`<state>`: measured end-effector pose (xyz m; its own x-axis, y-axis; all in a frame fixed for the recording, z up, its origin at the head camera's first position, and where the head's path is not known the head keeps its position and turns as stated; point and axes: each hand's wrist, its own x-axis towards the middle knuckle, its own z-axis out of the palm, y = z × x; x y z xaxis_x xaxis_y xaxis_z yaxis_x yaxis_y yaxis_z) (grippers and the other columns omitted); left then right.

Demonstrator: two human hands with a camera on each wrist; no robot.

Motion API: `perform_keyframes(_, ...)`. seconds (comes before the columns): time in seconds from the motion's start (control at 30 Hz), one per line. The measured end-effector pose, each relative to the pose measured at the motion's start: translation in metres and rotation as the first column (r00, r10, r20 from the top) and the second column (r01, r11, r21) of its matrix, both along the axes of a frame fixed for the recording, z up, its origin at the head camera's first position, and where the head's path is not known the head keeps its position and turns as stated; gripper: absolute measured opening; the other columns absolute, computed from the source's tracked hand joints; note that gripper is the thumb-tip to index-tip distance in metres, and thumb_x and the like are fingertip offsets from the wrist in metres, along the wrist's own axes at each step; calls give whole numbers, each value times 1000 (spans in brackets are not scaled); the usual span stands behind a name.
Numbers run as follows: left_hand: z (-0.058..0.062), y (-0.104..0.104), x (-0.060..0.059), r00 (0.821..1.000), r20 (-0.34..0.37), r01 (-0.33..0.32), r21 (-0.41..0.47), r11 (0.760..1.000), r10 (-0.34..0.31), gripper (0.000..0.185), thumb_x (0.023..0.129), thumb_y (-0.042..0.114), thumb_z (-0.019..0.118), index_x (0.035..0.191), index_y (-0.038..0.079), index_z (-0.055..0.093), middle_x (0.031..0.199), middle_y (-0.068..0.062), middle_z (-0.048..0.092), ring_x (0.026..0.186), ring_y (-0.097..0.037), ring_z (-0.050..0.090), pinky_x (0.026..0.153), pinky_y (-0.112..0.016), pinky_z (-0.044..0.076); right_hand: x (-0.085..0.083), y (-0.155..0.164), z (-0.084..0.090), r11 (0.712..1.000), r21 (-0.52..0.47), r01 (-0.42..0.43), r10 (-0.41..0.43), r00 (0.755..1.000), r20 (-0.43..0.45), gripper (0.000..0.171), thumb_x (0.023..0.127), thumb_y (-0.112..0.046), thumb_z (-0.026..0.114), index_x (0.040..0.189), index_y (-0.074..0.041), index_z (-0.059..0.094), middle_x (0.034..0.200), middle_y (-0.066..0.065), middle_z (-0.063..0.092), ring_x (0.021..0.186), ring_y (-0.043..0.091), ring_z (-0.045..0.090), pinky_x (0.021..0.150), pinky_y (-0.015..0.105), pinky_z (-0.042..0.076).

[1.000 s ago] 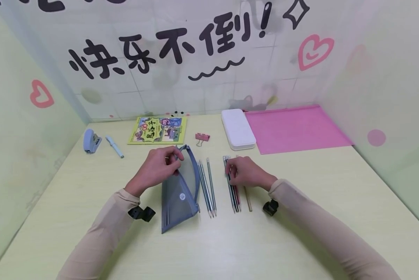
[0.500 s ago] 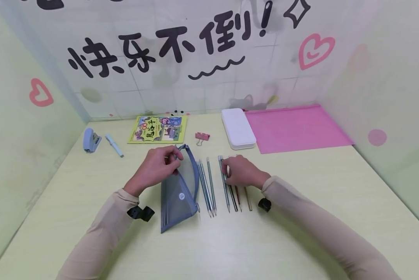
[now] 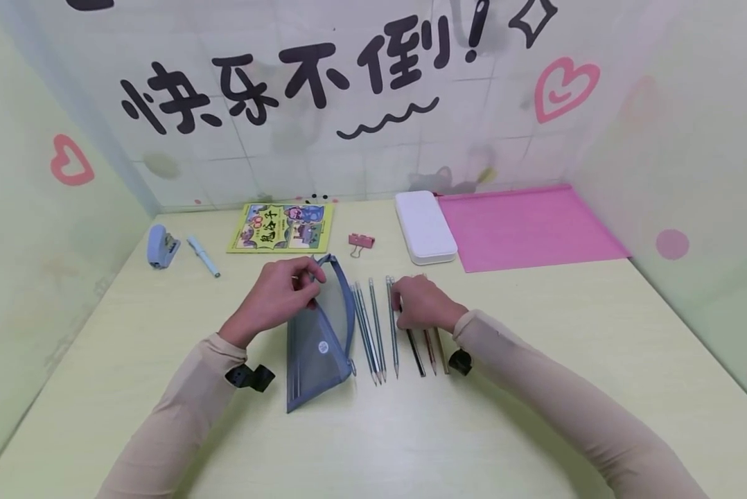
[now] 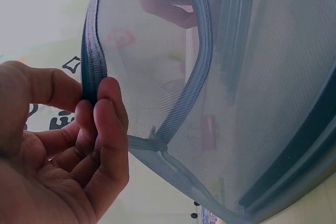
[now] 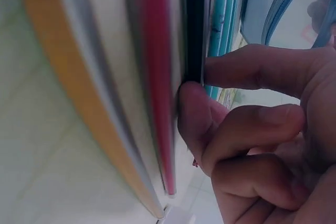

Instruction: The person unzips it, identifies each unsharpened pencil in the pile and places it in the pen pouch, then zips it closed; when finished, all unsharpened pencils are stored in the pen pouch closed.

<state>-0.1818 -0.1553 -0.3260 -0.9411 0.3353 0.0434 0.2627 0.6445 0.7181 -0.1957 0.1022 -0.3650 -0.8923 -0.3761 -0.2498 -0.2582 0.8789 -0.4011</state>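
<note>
My left hand (image 3: 285,291) pinches the edge of a blue-grey mesh zip pouch (image 3: 311,371), holding its mouth open; the left wrist view shows thumb and fingers on the zipper band (image 4: 94,56). My right hand (image 3: 425,303) is over the pencils to the right. In the right wrist view its thumb and index finger pinch a black pencil (image 5: 195,24). Beside that lie a red pencil (image 5: 157,51) and a gold pencil (image 5: 68,80). A teal pencil (image 3: 395,350) lies just left of the right hand. Several more teal pencils (image 3: 368,336) lie along the pouch's right side.
Behind the pouch are a comic-covered book (image 3: 280,229) and a pink binder clip (image 3: 362,240). A white case (image 3: 426,229) and a pink sheet-like folder (image 3: 529,229) stand back right. A blue stapler (image 3: 161,247) and light-blue pen (image 3: 204,257) lie back left.
My right hand has shifted left, and the pencils under it have spread apart, with one teal pencil moved left of the hand. The left hand keeps its hold on the pouch.
</note>
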Motion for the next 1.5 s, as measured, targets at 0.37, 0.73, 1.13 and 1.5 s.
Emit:
perform_keyframes(0.37,3,1,0,1000,11,0,11,1000,0,15,92,7,55,101,7,68,69,-5,61,62,-14,67,59,-28,51,-4,3,21,971,-235,42,-32,999,44,19,76,-8,73,95,-8,71,69,0,57,54,10,46,51,24,38)
perform_keyframes(0.73,1,2,1,1000,20,16,7,1000,-16,16,92,9,56,103,6,68,67,-4,62,62,-14,66,57,-28,50,-2,-26,30,831,-539,136,-72,988,139,27,81,-9,71,107,-8,68,73,8,72,59,14,56,52,25,39)
perform_keyframes(1.13,6,8,0,999,-21,26,0,1000,-26,17,91,6,55,102,4,68,67,-5,63,60,-12,67,59,-26,50,6,-56,26,737,-633,239,-205,970,128,23,86,-12,72,108,-14,67,87,6,76,76,27,71,59,26,50)
perform_keyframes(1.5,4,10,8,998,-55,9,24,1000,-8,16,90,6,56,100,6,68,64,-3,59,59,-12,65,52,-24,43,30,-60,21,782,-609,136,-85,990,111,21,83,-8,73,102,-11,66,75,4,71,61,12,59,56,24,45)
